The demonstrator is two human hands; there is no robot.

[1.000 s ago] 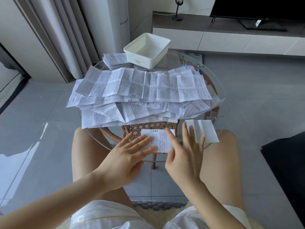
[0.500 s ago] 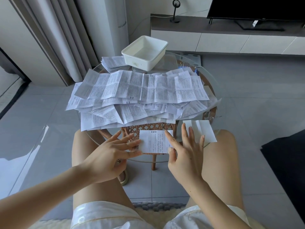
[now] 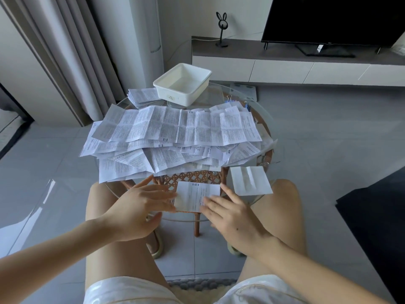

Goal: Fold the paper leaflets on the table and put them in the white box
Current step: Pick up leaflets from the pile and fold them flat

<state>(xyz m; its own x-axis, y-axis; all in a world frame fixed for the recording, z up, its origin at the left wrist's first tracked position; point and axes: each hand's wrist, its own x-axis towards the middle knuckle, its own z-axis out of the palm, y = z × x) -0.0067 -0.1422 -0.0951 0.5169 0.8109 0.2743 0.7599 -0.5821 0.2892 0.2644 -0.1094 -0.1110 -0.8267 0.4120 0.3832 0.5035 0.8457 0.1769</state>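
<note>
Small folded leaflet (image 3: 197, 194) nearest; heap of unfolded printed leaflets (image 3: 175, 132) beyond; white box (image 3: 173, 93) upright behind it.

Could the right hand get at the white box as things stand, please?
Probably yes, by reaching over: the white box sits across the table, and only the low leaflet pile lies between it and the right hand.

Flat left hand (image 3: 135, 207) and right hand (image 3: 232, 218) touch leaflet (image 3: 195, 194).

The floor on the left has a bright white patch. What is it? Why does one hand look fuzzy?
Head view: the patch is daylight glare on the shiny floor. Same view: the left hand has blurry fingertips; the right hand looks sharper.
</note>
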